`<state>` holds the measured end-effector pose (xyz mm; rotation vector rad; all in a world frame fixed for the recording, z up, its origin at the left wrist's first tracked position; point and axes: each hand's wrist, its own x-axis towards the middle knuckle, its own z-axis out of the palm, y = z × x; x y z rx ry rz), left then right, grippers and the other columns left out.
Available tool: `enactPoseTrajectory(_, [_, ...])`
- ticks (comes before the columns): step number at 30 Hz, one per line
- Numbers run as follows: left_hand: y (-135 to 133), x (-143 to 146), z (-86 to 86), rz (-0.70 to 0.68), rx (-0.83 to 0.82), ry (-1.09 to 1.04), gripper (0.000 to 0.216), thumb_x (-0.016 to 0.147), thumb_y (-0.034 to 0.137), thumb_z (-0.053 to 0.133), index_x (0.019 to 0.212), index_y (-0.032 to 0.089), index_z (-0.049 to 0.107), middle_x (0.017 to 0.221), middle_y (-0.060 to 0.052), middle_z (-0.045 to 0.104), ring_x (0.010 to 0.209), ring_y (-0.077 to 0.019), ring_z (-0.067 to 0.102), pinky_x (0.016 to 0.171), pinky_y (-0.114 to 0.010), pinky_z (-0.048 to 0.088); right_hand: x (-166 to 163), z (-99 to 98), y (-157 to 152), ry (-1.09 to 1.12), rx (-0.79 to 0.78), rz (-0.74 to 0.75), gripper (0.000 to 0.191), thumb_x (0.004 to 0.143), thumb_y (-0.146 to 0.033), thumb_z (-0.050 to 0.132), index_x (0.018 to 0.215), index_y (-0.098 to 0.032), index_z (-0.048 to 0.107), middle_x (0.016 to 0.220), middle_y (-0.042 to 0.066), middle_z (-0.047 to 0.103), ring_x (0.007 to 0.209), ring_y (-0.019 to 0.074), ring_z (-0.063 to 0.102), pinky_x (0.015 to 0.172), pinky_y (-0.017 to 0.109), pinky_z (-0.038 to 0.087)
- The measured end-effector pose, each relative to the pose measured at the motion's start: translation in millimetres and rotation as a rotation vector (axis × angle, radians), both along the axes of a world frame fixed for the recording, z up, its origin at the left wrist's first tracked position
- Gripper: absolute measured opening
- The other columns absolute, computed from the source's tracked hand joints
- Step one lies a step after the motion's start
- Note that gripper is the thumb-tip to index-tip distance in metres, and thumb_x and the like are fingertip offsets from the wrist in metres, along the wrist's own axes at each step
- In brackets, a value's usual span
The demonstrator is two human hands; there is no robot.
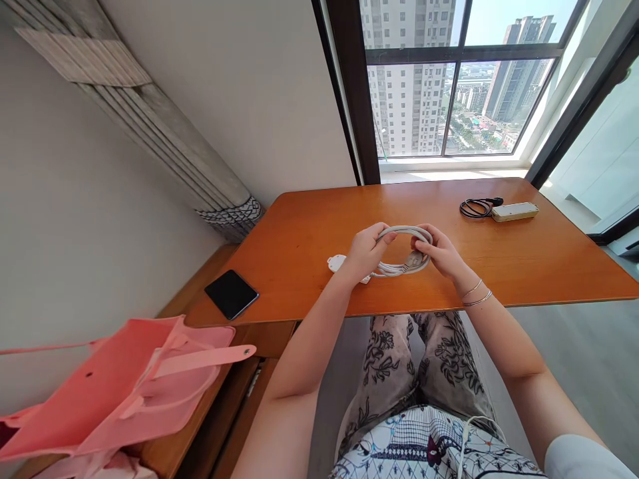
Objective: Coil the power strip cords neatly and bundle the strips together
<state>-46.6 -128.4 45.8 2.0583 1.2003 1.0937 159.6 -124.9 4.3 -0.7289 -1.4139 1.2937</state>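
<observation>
A white cable (399,269), wound into a loose coil, is held up between both hands just above the table. My left hand (368,249) pinches the coil's left side. My right hand (437,250) grips its right side, with fingers closed round the loops. A pale, thicker piece, perhaps the plug (413,260), shows within the coil near my right fingers. Partly hidden behind my left wrist, a white power strip (337,263) lies on the table, its rounded end and one corner visible.
On the brown wooden table (309,219), a black-screened tablet (232,294) lies at the left edge. Another power strip (514,211) with a coiled black cord (476,207) lies at the far right. A pink bag (124,386) stands lower left; a window (459,100) is behind the table.
</observation>
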Motion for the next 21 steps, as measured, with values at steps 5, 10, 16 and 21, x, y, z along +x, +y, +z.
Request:
enactPoseTrajectory(5, [9.2,9.1,-38.3,0.099,-0.197,-0.531,0.047,0.085,0.068,0.059,0.079,0.022,0.054,0.057,0.008,0.034,0.048,-0.0092,0.032,0.048,-0.024,0.030,-14.1,-28.9,-5.1,0.197,-0.169,0.004,0.057,0.076,-0.065,0.075,0.115,-0.027,0.061,0.105,0.005,0.072,0.105,0.0242,0.067,0.090,0.038,0.052])
enactPoseTrajectory(10, [10.1,30.1,-63.9,0.258,-0.291,-0.913,0.047,0.085,0.066,0.064,0.077,0.022,0.050,0.056,0.010,0.027,0.046,-0.0068,0.026,0.046,-0.020,0.030,-33.7,-40.4,-9.8,0.318,-0.276,-0.091,0.062,0.064,-0.066,0.084,0.103,-0.025,0.058,0.099,0.004,0.073,0.098,0.0237,0.072,0.087,0.037,0.055])
enactPoseTrajectory(16, [1.5,46.6,-82.7,0.386,-0.337,-0.998,0.045,0.093,0.065,0.054,0.080,0.023,0.048,0.059,0.008,0.033,0.048,-0.0076,0.035,0.053,-0.021,0.041,-38.6,-43.4,-9.6,0.286,-0.363,-0.123,0.061,0.063,-0.071,0.080,0.092,-0.024,0.055,0.078,0.000,0.065,0.077,0.0207,0.068,0.065,0.032,0.054])
enactPoseTrajectory(21, [-3.3,38.9,-90.0,0.301,-0.359,-0.862,0.038,0.092,0.057,0.055,0.078,0.021,0.053,0.072,0.001,0.059,0.067,-0.0114,0.058,0.070,-0.026,0.051,-32.6,-43.1,-2.0,0.251,-0.345,-0.201,0.059,0.068,-0.074,0.076,0.081,-0.025,0.047,0.061,-0.008,0.043,0.054,0.0109,0.046,0.056,0.028,0.049])
